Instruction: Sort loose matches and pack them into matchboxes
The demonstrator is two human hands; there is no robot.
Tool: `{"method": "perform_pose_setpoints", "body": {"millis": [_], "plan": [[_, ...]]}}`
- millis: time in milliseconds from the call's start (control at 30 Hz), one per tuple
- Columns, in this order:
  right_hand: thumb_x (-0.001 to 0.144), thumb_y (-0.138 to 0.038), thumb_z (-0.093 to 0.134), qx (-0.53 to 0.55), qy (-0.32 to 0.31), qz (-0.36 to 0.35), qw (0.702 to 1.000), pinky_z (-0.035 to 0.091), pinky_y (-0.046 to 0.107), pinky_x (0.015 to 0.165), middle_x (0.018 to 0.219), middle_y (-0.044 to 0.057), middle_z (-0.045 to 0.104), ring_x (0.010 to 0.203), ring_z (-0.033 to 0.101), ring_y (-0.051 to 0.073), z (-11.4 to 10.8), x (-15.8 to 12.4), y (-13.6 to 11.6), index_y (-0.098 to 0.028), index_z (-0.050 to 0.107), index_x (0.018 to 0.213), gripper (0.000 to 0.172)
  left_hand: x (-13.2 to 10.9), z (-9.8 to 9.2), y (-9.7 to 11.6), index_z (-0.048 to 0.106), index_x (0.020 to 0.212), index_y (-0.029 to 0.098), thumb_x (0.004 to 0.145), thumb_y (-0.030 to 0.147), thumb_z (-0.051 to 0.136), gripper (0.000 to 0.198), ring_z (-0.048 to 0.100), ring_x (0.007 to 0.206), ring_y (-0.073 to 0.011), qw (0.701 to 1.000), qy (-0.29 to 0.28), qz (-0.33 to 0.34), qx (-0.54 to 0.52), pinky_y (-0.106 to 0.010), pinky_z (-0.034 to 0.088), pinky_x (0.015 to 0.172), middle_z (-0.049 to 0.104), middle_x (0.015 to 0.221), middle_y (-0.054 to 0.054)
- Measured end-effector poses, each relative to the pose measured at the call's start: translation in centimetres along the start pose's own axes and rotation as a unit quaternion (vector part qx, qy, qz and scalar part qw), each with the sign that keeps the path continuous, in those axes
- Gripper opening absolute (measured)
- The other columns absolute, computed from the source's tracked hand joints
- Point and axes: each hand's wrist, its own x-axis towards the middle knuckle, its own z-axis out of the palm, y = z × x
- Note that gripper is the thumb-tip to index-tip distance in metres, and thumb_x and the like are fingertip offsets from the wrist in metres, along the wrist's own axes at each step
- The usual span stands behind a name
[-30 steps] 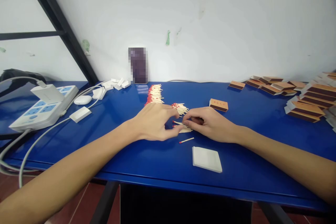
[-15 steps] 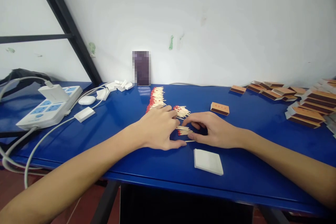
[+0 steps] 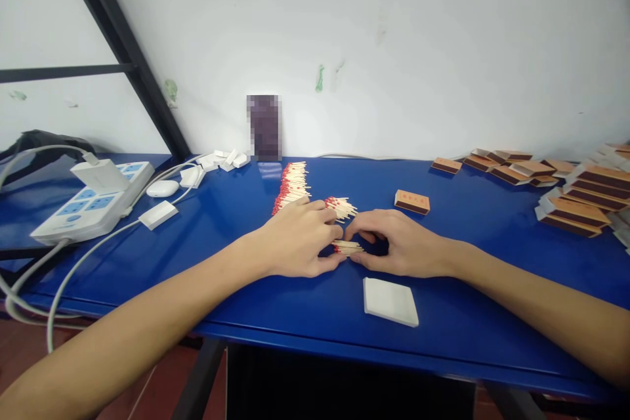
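A small bundle of red-headed matches [image 3: 348, 248] lies on the blue table between my two hands. My left hand [image 3: 300, 239] closes on its head end, thumb at the near side and fingers at the far side. At the plain stick end, my right hand [image 3: 401, 243] pinches the same bundle between thumb and index finger. Just beyond the fingers is a loose pile of matches [image 3: 342, 208]. Behind my left hand a longer row of matches [image 3: 294, 184] stretches toward the wall. A shallow white inner tray [image 3: 391, 302] lies nearer me, below my right hand.
One orange matchbox [image 3: 412, 202] sits beyond my right hand. More matchboxes [image 3: 571, 210] are heaped at the right. On the left are a power strip [image 3: 93, 200], cables, a white oval case [image 3: 163, 188] and small white boxes [image 3: 231, 159]. A blurred dark panel [image 3: 264, 128] leans against the wall.
My thumbs and fingers have drawn in around the matches, which now form a tighter bundle. The stray match near my left thumb no longer shows apart from it.
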Motion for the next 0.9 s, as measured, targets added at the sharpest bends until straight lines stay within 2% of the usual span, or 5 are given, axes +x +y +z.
{"method": "perform_pose_setpoints", "body": {"millis": [133, 300, 467, 700, 900], "plan": [[0.083, -0.033, 0.062, -0.005, 0.005, -0.003, 1.0, 0.033, 0.026, 0.057, 0.064, -0.005, 0.044, 0.057, 0.042, 0.011, 0.0, 0.0, -0.1, -0.02, 0.062, 0.087, 0.014, 0.0, -0.2, -0.2, 0.072, 0.093, 0.017, 0.091, 0.051, 0.05, 0.04, 0.055, 0.077, -0.0194, 1.0, -0.001, -0.008, -0.019, -0.035, 0.041, 0.072, 0.063, 0.084, -0.005], [0.09, -0.032, 0.054, 0.002, 0.005, 0.001, 1.0, 0.031, 0.026, 0.055, 0.062, -0.005, 0.042, 0.055, 0.039, 0.011, 0.0, 0.1, 0.1, -0.019, 0.061, 0.087, 0.015, 0.0, -0.2, -1.6, 0.071, 0.095, 0.016, 0.097, 0.036, 0.04, 0.037, 0.054, 0.086, -0.0213, 0.999, -0.013, -0.039, 0.026, -0.036, 0.04, 0.078, 0.062, 0.091, -0.008], [0.091, -0.032, 0.053, 0.003, 0.007, 0.008, 1.0, 0.031, 0.026, 0.056, 0.062, -0.005, 0.041, 0.055, 0.039, 0.011, 0.1, 0.1, 0.2, -0.019, 0.06, 0.086, 0.015, -0.1, 0.5, -3.0, 0.07, 0.103, 0.017, 0.097, 0.026, 0.042, 0.03, 0.053, 0.092, -0.0221, 0.996, -0.004, -0.057, 0.065, -0.037, 0.037, 0.082, 0.062, 0.1, -0.008], [0.09, -0.02, 0.048, 0.027, 0.011, 0.014, 0.999, 0.034, 0.026, 0.057, 0.062, -0.005, 0.047, 0.054, 0.043, 0.011, 0.1, 0.1, 0.3, -0.019, 0.06, 0.091, 0.012, -0.2, 0.9, -3.2, 0.071, 0.104, 0.018, 0.095, 0.026, 0.048, 0.026, 0.052, 0.096, -0.0225, 0.995, 0.008, -0.065, 0.072, -0.035, 0.035, 0.081, 0.062, 0.103, -0.008], [0.089, -0.018, 0.047, -0.012, 0.092, 0.048, 0.995, 0.038, 0.027, 0.059, 0.069, 0.0, 0.057, 0.059, 0.05, 0.013, 0.6, 0.2, 0.8, -0.017, 0.064, 0.099, 0.019, 0.0, 0.9, -2.9, 0.071, 0.105, 0.018, 0.095, 0.029, 0.049, 0.026, 0.052, 0.098, -0.0236, 0.995, 0.001, -0.072, 0.071, -0.036, 0.035, 0.082, 0.062, 0.104, -0.009]]}}
